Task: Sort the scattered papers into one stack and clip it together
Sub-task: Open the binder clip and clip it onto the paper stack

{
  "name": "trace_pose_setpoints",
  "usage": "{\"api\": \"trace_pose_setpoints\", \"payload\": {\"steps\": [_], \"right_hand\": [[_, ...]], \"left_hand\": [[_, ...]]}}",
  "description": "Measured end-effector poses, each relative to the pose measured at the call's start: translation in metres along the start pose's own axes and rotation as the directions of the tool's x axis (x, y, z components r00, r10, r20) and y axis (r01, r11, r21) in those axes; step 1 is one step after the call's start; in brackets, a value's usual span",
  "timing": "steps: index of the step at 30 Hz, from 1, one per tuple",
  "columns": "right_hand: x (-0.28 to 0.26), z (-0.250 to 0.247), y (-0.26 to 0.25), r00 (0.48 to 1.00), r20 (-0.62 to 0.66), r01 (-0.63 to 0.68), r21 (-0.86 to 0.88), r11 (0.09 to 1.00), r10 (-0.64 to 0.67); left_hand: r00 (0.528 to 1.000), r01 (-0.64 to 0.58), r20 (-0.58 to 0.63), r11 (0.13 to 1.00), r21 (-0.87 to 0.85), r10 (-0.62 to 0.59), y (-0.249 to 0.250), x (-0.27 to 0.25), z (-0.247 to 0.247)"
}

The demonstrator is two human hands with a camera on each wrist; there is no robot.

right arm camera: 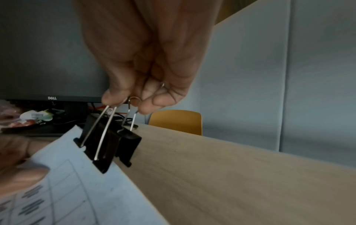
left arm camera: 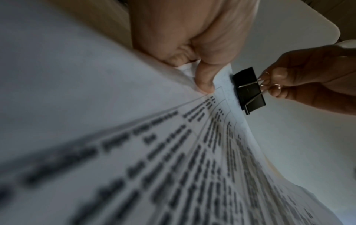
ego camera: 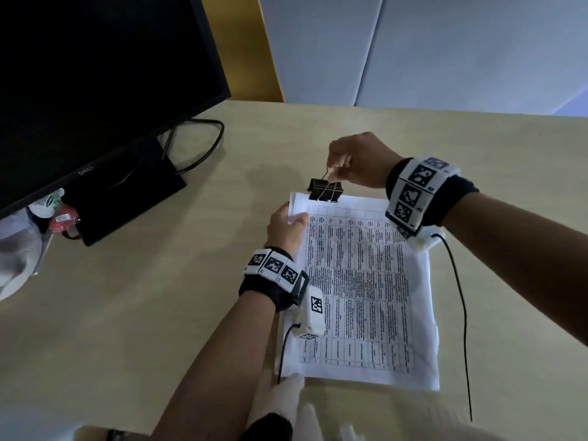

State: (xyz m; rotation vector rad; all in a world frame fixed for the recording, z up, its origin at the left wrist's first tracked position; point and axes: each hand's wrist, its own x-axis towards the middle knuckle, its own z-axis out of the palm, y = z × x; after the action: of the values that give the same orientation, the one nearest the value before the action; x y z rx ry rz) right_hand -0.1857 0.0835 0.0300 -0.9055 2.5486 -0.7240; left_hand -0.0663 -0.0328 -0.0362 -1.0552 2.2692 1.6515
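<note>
A stack of printed papers (ego camera: 359,291) with a table of text lies on the wooden desk (ego camera: 159,297). My left hand (ego camera: 288,226) grips the stack's far left corner, thumb on top, lifting that edge. A black binder clip (ego camera: 325,190) sits at the stack's far edge, its mouth over the paper edge. My right hand (ego camera: 342,168) pinches the clip's two wire handles together. In the left wrist view the clip (left arm camera: 248,90) meets the paper edge (left arm camera: 223,85) beside my thumb. In the right wrist view the clip (right arm camera: 109,144) straddles the sheet edge (right arm camera: 63,152).
A black monitor (ego camera: 95,78) on its stand (ego camera: 127,192) fills the far left, with a cable (ego camera: 203,144) looping behind it. Small clutter (ego camera: 54,211) lies under the screen. A yellow chair (right arm camera: 176,121) stands past the desk's far edge. Grey partition panels (ego camera: 445,49) are behind.
</note>
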Motion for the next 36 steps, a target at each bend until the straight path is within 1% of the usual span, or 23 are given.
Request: {"api": "trace_pose_setpoints", "payload": {"steps": [4, 8, 11, 13, 17, 20, 22, 24, 26, 28, 30, 32, 34, 36], "right_hand": [[0.010, -0.002, -0.001, 0.996, 0.087, 0.042, -0.069, 0.997, -0.036], [0.017, -0.002, 0.001, 0.990, 0.138, 0.013, -0.100, 0.995, 0.001], [0.022, 0.000, 0.001, 0.983, 0.180, -0.019, -0.079, 0.997, 0.033], [0.025, 0.005, -0.001, 0.976, 0.214, -0.027, -0.064, 0.998, 0.040], [0.030, 0.008, -0.004, 0.972, 0.228, -0.044, -0.036, 0.998, 0.051], [0.031, 0.008, -0.007, 0.965, 0.255, -0.063, -0.016, 0.998, 0.065], [0.034, 0.009, -0.009, 0.952, 0.300, -0.051, -0.031, 0.998, 0.058], [0.036, 0.010, -0.010, 0.934, 0.351, -0.069, -0.029, 0.997, 0.075], [0.037, 0.010, -0.008, 0.913, 0.391, -0.130, 0.015, 0.991, 0.114], [0.035, 0.012, -0.005, 0.900, 0.411, -0.197, 0.089, 0.976, 0.144], [0.032, 0.014, 0.000, 0.895, 0.416, -0.246, 0.165, 0.955, 0.159], [0.029, 0.017, 0.000, 0.896, 0.407, -0.286, 0.224, 0.931, 0.178], [0.029, 0.019, 0.001, 0.906, 0.391, -0.265, 0.233, 0.936, 0.159], [0.030, 0.018, 0.000, 0.913, 0.388, -0.207, 0.168, 0.964, 0.129]], "left_hand": [[1.000, 0.011, 0.001, 1.000, 0.020, -0.011, -0.001, 0.001, 0.002], [1.000, -0.008, 0.013, 1.000, 0.028, 0.008, -0.003, -0.001, 0.005], [0.999, -0.022, 0.049, 0.994, 0.110, 0.017, -0.002, -0.001, 0.009], [0.998, -0.023, 0.055, 0.991, 0.134, 0.016, -0.002, 0.000, 0.010], [0.996, -0.028, 0.085, 0.983, 0.179, 0.013, -0.002, 0.005, 0.010], [0.995, -0.008, 0.104, 0.986, 0.168, -0.009, -0.001, 0.007, 0.010], [0.993, 0.040, 0.109, 0.994, 0.100, -0.051, 0.000, 0.009, 0.011], [0.990, 0.050, 0.128, 0.996, 0.075, -0.059, 0.002, 0.010, 0.010], [0.987, 0.026, 0.157, 0.994, 0.108, -0.043, 0.001, 0.011, 0.005], [0.987, 0.010, 0.156, 0.996, 0.092, -0.024, -0.002, 0.010, -0.001], [0.987, -0.058, 0.158, 0.993, 0.105, 0.041, -0.007, 0.009, -0.004], [0.982, -0.102, 0.173, 0.986, 0.131, 0.078, -0.011, 0.009, -0.005], [0.985, -0.095, 0.156, 0.985, 0.142, 0.073, -0.013, 0.012, -0.006], [0.986, -0.102, 0.148, 0.985, 0.140, 0.081, -0.013, 0.013, -0.007]]}}
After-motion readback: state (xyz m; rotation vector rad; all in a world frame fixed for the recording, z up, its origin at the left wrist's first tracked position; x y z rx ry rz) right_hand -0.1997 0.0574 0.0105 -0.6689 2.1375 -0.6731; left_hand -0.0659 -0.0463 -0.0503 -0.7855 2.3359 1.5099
